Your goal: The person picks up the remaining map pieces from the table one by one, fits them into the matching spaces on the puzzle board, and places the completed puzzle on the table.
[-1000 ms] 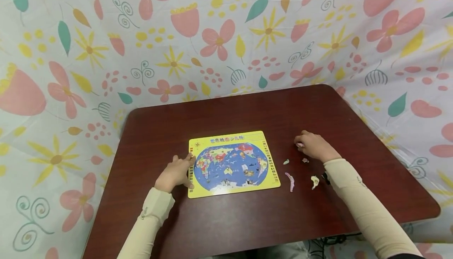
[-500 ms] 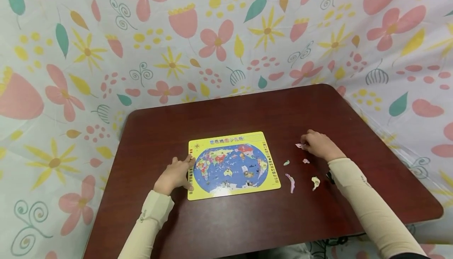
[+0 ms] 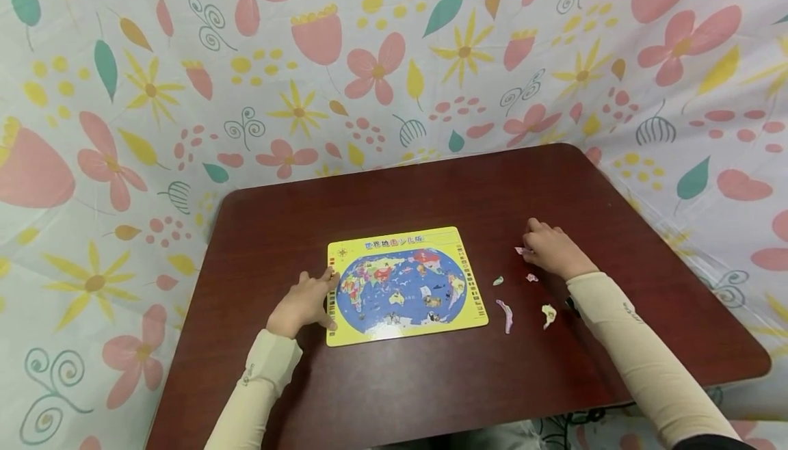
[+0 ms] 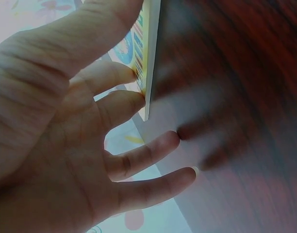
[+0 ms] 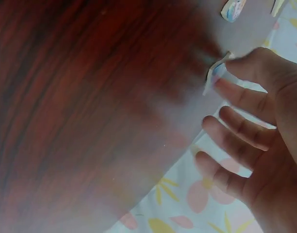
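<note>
A yellow-bordered map board (image 3: 400, 293) lies flat, left of a small pinched pinkish piece (image 5: 216, 72)

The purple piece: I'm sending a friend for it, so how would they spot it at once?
On the brown table, find the yellow-edged map. Just off its near right corner lies the purple piece. It is a thin strip, longer than the yellow piece to its right and the green piece beyond it.

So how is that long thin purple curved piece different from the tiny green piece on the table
The long thin purple curved piece is much longer than the tiny green piece. The purple piece lies nearer the front edge of the reddish-brown table than the green piece does. Both lie loose on that table, to the right of the yellow rectangular map board.
</note>
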`<state>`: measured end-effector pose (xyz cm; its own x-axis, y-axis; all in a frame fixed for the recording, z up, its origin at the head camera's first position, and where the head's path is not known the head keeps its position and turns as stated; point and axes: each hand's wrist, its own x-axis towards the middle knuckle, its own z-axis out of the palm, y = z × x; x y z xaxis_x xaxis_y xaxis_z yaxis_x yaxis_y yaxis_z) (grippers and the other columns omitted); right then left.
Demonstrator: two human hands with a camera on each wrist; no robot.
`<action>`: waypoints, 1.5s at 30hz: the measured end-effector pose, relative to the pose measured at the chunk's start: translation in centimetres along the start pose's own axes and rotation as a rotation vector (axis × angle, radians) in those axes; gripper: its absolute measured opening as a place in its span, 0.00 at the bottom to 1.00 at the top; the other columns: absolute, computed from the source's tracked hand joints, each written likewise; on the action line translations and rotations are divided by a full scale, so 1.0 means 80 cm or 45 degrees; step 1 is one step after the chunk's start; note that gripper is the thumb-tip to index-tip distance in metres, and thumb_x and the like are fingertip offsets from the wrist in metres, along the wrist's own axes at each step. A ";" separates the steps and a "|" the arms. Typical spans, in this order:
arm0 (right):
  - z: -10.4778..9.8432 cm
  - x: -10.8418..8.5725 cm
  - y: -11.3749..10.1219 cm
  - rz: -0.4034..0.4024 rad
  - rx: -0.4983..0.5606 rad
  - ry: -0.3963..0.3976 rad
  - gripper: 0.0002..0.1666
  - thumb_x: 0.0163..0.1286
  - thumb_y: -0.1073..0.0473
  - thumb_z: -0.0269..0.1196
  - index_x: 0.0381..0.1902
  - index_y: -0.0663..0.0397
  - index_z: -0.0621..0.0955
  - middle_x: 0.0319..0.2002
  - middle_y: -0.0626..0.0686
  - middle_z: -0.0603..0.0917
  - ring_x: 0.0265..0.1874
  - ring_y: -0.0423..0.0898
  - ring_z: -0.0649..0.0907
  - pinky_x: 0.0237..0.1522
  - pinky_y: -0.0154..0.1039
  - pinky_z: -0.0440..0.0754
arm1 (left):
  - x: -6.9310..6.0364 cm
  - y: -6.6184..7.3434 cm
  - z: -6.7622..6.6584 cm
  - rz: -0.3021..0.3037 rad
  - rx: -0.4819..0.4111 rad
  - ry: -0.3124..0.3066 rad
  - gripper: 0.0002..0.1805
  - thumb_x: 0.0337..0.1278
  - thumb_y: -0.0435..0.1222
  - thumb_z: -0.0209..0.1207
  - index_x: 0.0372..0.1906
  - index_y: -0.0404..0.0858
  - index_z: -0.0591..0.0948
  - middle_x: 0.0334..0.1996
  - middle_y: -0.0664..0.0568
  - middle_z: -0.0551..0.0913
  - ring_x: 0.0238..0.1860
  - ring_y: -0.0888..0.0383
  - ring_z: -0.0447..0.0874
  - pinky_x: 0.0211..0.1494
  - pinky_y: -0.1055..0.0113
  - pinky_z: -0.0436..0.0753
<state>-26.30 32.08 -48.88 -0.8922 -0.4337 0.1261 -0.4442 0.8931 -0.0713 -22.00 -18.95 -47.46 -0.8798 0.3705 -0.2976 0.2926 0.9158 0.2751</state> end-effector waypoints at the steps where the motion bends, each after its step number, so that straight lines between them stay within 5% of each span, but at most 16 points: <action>1: 0.001 0.000 -0.001 -0.009 -0.003 0.013 0.13 0.61 0.67 0.72 0.20 0.54 0.81 0.39 0.61 0.76 0.34 0.58 0.78 0.33 0.57 0.75 | 0.000 0.000 0.000 0.000 -0.006 -0.002 0.57 0.36 0.42 0.83 0.76 0.37 0.67 0.78 0.41 0.57 0.51 0.41 0.65 0.47 0.49 0.79; 12: -0.001 -0.003 -0.006 0.029 0.131 -0.061 0.13 0.66 0.64 0.70 0.21 0.56 0.82 0.37 0.59 0.78 0.33 0.56 0.78 0.31 0.52 0.77 | 0.000 -0.004 0.000 0.019 -0.002 -0.023 0.57 0.38 0.42 0.82 0.76 0.36 0.65 0.79 0.41 0.55 0.52 0.38 0.65 0.48 0.44 0.78; 16: 0.000 -0.001 -0.007 -0.002 0.085 -0.067 0.17 0.64 0.66 0.70 0.18 0.52 0.78 0.39 0.59 0.78 0.34 0.57 0.77 0.32 0.52 0.75 | 0.001 -0.004 0.002 0.018 -0.017 -0.033 0.56 0.39 0.42 0.81 0.77 0.37 0.65 0.79 0.42 0.54 0.56 0.36 0.64 0.51 0.42 0.77; 21: 0.010 0.003 -0.008 -0.092 -0.029 0.015 0.23 0.58 0.66 0.71 0.12 0.46 0.71 0.37 0.58 0.77 0.35 0.57 0.74 0.31 0.53 0.71 | 0.002 -0.003 0.004 0.007 -0.010 -0.043 0.56 0.39 0.42 0.81 0.77 0.38 0.65 0.79 0.42 0.54 0.60 0.34 0.63 0.50 0.45 0.79; 30: 0.010 0.010 -0.010 -0.188 -0.075 0.183 0.20 0.54 0.66 0.69 0.12 0.48 0.71 0.41 0.61 0.79 0.37 0.59 0.75 0.32 0.54 0.72 | 0.003 -0.003 0.002 0.001 0.014 -0.039 0.57 0.38 0.43 0.82 0.77 0.38 0.66 0.78 0.41 0.55 0.61 0.33 0.64 0.52 0.42 0.78; 45: 0.007 0.037 -0.044 -0.272 -0.046 0.194 0.22 0.56 0.65 0.67 0.11 0.46 0.69 0.42 0.60 0.78 0.39 0.58 0.74 0.34 0.54 0.73 | 0.004 0.003 0.002 -0.007 0.045 -0.025 0.56 0.38 0.43 0.82 0.76 0.38 0.66 0.78 0.41 0.57 0.54 0.39 0.66 0.46 0.49 0.79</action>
<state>-27.45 27.61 -48.82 -0.7545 -0.5924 0.2826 -0.6157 0.7880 0.0081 -22.14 -18.62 -47.62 -0.8741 0.3682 -0.3170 0.3013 0.9226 0.2409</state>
